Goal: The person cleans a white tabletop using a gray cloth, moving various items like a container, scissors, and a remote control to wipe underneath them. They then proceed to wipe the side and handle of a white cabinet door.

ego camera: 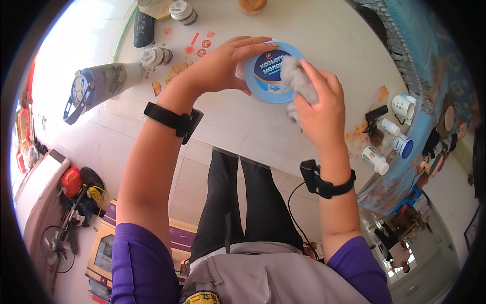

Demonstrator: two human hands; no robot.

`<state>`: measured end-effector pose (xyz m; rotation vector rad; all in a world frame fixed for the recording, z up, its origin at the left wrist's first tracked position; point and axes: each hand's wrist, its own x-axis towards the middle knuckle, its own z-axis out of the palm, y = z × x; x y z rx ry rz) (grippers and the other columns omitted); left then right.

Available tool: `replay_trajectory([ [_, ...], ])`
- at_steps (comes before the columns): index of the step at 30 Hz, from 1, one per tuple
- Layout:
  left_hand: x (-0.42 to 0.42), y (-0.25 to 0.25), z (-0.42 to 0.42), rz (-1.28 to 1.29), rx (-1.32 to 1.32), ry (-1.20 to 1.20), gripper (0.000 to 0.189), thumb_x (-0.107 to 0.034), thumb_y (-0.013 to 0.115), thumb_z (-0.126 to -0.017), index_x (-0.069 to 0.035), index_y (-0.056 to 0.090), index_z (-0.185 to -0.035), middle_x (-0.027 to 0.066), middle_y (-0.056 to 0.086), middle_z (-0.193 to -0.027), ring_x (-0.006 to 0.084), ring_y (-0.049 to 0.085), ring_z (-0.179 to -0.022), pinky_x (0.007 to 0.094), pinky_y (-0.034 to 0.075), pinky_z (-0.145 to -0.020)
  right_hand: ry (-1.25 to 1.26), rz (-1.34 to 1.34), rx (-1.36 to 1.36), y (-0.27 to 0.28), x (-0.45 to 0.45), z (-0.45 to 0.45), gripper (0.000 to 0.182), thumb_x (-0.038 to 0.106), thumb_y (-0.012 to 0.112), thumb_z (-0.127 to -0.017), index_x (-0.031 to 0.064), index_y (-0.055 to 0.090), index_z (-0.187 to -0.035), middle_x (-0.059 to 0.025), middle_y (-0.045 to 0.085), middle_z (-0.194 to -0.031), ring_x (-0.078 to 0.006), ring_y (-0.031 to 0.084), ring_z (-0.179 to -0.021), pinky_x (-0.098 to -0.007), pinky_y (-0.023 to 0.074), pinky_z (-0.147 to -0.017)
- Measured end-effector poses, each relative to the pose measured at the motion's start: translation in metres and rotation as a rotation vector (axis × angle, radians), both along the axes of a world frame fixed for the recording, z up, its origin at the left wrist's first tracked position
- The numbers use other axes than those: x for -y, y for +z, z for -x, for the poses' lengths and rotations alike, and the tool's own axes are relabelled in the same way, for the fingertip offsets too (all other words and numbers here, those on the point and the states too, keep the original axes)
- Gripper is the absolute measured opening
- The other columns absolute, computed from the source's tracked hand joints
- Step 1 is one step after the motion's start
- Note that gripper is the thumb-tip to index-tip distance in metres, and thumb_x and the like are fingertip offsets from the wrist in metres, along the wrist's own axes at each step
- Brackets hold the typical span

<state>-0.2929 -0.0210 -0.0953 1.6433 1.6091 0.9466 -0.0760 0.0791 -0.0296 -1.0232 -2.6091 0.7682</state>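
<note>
A round container with a light-blue lid (252,85) stands over the white tabletop, a dark-blue printed label on the lid's top. My left hand (228,64) grips it by its left side, the fingers lying across the upper rim and the thumb low on the side. In my right hand (324,104) is a fluffy grey cloth (298,78), pinched between thumb and fingers. The cloth lies over the right part of the lid and covers some of the label. Another bit of the cloth hangs below the right hand. Most of the container's body is hidden under its lid.
Left on the table (235,125) are a tumbler with a carrying loop (102,87), two lidded jars (153,57) and a dark case (144,30). A brown round item (252,4) lies at the far edge. Several bottles (375,159) and a white mug (402,107) stand right.
</note>
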Motion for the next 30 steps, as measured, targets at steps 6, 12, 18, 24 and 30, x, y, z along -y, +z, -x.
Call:
replay_trajectory([
  [6,0.008,-0.004,-0.015,-0.040,0.054,0.107,0.097,-0.003,0.088,-0.052,-0.016,0.049,-0.140,0.0089,0.050,-0.143,0.0305,0.045,-0.132,0.0393,0.040,-0.110,0.067,-0.137,0.143,-0.007,0.032,0.013,0.056,0.007,0.079,-0.061,0.0188,0.067,-0.113,-0.0079,0.055,-0.108,-0.0320,0.054,-0.101,-0.0421,0.0495,-0.079],
  [12,0.003,-0.010,-0.016,-0.113,0.087,0.104,0.095,-0.008,0.089,-0.053,-0.018,0.050,-0.138,0.0100,0.052,-0.140,0.0327,0.048,-0.127,0.0402,0.043,-0.105,0.163,0.209,0.061,-0.014,0.087,-0.028,0.057,0.003,0.074,-0.063,0.0162,0.067,-0.118,-0.0104,0.054,-0.108,-0.0321,0.054,-0.101,-0.0423,0.0471,-0.086],
  [18,0.018,-0.010,-0.041,-0.121,-0.006,0.245,0.095,-0.009,0.089,-0.052,-0.015,0.050,-0.138,0.0109,0.052,-0.140,0.0334,0.049,-0.125,0.0405,0.042,-0.105,-0.040,-0.102,-0.083,0.000,0.025,-0.044,0.046,0.003,0.077,-0.061,0.0145,0.068,-0.105,-0.0070,0.056,-0.108,-0.0304,0.055,-0.096,-0.0411,0.0488,-0.079],
  [24,0.020,-0.015,-0.057,-0.122,0.034,0.324,0.087,0.000,0.079,-0.057,-0.014,0.050,-0.138,0.0115,0.051,-0.140,0.0364,0.048,-0.123,0.0424,0.041,-0.104,0.049,-0.184,0.007,-0.017,0.044,-0.020,0.039,0.006,0.077,-0.059,0.0138,0.066,-0.096,-0.0036,0.058,-0.098,-0.0283,0.057,-0.087,-0.0402,0.0473,-0.068],
  [30,0.020,-0.017,-0.056,-0.160,0.107,0.311,0.090,-0.003,0.077,-0.064,-0.009,0.037,-0.146,0.0123,0.050,-0.141,0.0364,0.047,-0.124,0.0419,0.040,-0.105,0.296,0.004,-0.085,-0.007,0.049,0.024,0.033,0.005,0.074,-0.059,0.0091,0.066,-0.091,-0.0036,0.060,-0.089,-0.0283,0.059,-0.087,-0.0400,0.0484,-0.069],
])
